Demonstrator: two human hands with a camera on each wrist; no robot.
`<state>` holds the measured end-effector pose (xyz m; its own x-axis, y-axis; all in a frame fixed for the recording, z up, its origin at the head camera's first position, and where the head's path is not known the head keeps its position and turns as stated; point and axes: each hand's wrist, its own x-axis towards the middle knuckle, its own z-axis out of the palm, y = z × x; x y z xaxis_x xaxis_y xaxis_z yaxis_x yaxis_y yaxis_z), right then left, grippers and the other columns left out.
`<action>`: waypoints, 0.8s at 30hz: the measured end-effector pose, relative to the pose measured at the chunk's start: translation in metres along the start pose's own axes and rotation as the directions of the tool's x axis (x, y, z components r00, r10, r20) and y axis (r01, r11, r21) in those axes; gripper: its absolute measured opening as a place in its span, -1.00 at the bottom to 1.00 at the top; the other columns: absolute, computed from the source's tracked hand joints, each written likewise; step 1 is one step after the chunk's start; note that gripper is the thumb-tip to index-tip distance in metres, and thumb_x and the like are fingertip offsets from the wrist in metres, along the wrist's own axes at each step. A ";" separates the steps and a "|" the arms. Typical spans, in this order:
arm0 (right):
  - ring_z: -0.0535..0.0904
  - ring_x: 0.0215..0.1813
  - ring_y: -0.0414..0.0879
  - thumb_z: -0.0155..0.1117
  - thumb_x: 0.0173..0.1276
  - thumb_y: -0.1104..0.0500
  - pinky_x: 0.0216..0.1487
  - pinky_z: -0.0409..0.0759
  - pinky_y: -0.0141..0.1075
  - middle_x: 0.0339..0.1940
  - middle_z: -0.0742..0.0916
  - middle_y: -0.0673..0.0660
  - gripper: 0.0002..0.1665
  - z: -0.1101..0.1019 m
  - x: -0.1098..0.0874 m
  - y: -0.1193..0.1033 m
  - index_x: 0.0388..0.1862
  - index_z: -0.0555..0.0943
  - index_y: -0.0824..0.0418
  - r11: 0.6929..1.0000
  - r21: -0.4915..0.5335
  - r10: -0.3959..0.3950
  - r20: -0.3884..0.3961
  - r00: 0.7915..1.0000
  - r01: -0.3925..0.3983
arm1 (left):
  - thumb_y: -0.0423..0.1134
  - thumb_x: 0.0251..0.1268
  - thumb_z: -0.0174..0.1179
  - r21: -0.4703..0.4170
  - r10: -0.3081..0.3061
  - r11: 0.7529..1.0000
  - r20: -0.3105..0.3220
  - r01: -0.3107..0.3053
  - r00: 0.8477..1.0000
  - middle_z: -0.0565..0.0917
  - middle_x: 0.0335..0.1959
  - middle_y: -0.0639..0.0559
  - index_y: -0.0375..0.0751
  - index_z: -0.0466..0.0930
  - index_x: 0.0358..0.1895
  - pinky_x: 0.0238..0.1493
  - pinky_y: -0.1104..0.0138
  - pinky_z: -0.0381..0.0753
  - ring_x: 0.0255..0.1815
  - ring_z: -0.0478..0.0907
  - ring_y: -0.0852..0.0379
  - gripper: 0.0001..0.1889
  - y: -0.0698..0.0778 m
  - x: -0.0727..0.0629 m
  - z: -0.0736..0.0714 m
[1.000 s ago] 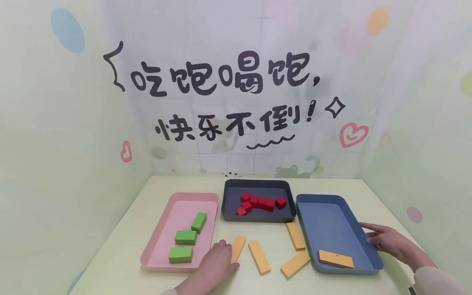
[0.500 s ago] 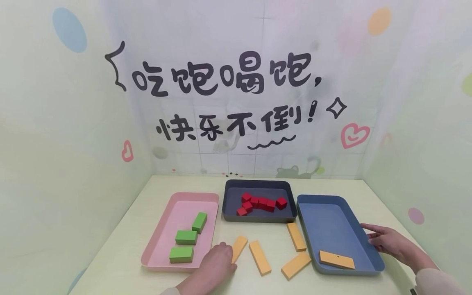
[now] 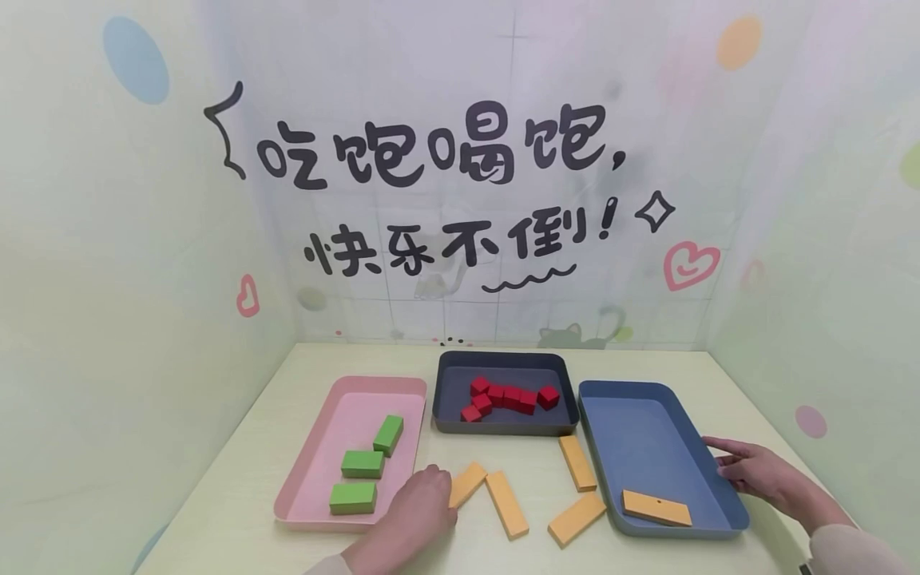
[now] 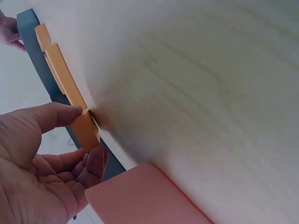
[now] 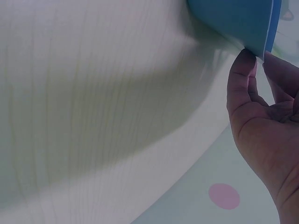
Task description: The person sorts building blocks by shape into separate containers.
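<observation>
Near the pink tray's right side, my left hand (image 3: 413, 515) pinches the near end of a flat yellow wooden block (image 3: 470, 484). Thumb and fingertips on either side of this block (image 4: 85, 132) show in the left wrist view. Its far end comes right up to a second yellow block (image 3: 507, 505). At the far right, my right hand (image 3: 765, 479) holds the outer edge of the blue tray (image 3: 632, 427). In the right wrist view, thumb and finger meet at the tray's edge (image 5: 243, 23). One yellow block (image 3: 656, 508) lies inside that tray.
Two more yellow blocks, one upper (image 3: 577, 463) and one lower (image 3: 576, 519), lie beside the blue tray. Several red cubes (image 3: 512, 398) sit in the dark grey tray (image 3: 446, 425) at the back. The pink tray (image 3: 309, 459) holds three green blocks (image 3: 362, 463).
The pinched yellow block has turned, its far end swinging right towards the neighbouring block. My left hand has shifted slightly left. The right hand stays at the blue tray's edge.
</observation>
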<state>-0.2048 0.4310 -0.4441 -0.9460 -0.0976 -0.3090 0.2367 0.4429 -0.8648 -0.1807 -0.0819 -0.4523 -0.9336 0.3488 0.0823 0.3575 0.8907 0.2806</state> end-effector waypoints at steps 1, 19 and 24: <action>0.56 -0.20 -0.11 0.06 0.38 0.45 -0.19 0.62 -0.26 -0.15 0.62 0.13 -0.28 0.000 0.000 0.000 0.45 0.05 0.58 1.000 0.000 -0.004 0.006 1.000 0.004 | -0.31 -0.06 0.44 -0.004 0.002 1.000 -0.010 -0.002 1.000 0.40 -0.53 0.02 -0.32 0.54 -0.48 -0.50 0.24 0.50 -0.53 0.36 0.12 -0.77 0.000 0.001 -0.001; 0.56 -0.19 -0.12 0.05 0.37 0.45 -0.18 0.62 -0.25 -0.13 0.62 0.13 -0.28 0.000 -0.001 -0.003 0.44 0.05 0.60 1.000 -0.001 -0.023 0.024 0.999 0.023 | -0.28 -0.18 0.39 0.047 0.039 0.998 -0.124 -0.033 0.992 0.40 -0.52 0.06 -0.26 0.60 -0.44 -0.56 0.28 0.38 -0.55 0.32 0.14 -0.80 -0.002 0.013 -0.024; 0.56 -0.20 -0.11 0.04 0.38 0.45 -0.18 0.62 -0.26 -0.13 0.61 0.14 -0.28 0.001 -0.002 -0.002 0.45 0.04 0.60 1.000 -0.002 -0.018 0.024 1.000 0.018 | -0.26 -0.16 0.41 0.023 0.026 0.999 -0.137 -0.023 0.990 0.48 -0.45 0.07 -0.27 0.69 -0.27 -0.48 0.26 0.44 -0.48 0.39 0.17 -0.70 0.005 0.021 -0.026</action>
<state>-0.2031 0.4298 -0.4419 -0.9446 -0.1269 -0.3029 0.2193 0.4428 -0.8694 -0.1987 -0.0775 -0.4238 -0.9186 0.3287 0.2194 0.3794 0.8889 0.2566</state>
